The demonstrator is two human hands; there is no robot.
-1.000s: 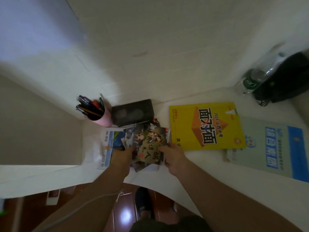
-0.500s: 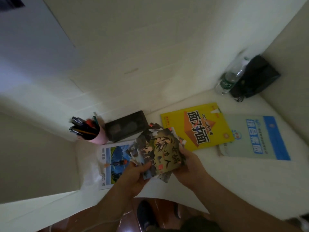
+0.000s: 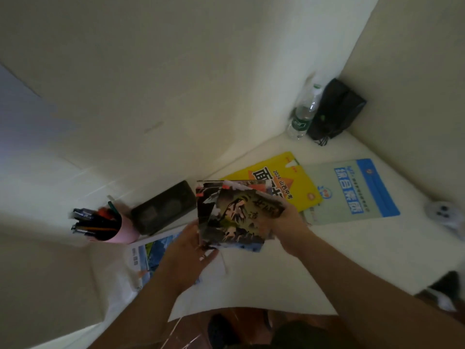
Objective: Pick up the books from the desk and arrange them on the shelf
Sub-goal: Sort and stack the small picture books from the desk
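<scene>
Books (image 3: 234, 217) with dark illustrated covers sit in a loose, fanned stack held above the white desk (image 3: 339, 248), between the two hands. Squaring that stack looks like the step to do well: the edges are staggered, so tapping them level and taking a firm hold on both sides should stop thin volumes sliding out on the way to the shelf, which is not in view. The left hand (image 3: 187, 244) cups the near left corner, fingers curled under the stack. The right hand (image 3: 284, 222) grips the right edge, thumb over the top cover. Both forearms reach in from the near edge. A yellow book (image 3: 299, 187) and a pale green book (image 3: 352, 192) lie flat further right, not yet collected.
</scene>
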